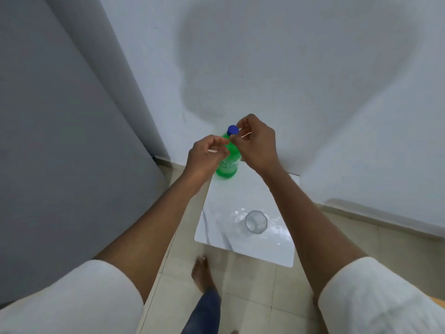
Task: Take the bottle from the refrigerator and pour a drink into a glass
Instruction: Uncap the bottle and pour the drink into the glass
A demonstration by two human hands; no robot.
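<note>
Bottle (227, 156) stands on table (250, 194) w/ your left grip (207, 155) curled beside its shoulder, right grip (255, 143) pinching near blue cap (232, 130); unsteadied, it could tip when you twist.

Green bottle (227, 162) upright at far end of white worktop (243, 196), blue cap (232, 130) on. Right hand (256, 143) fingers at cap; left hand (204, 157) loosely curled beside bottle's shoulder. Empty glass (256, 222) upright nearer, well apart. Bare foot (201, 273) on tiled floor (265, 297).
</note>
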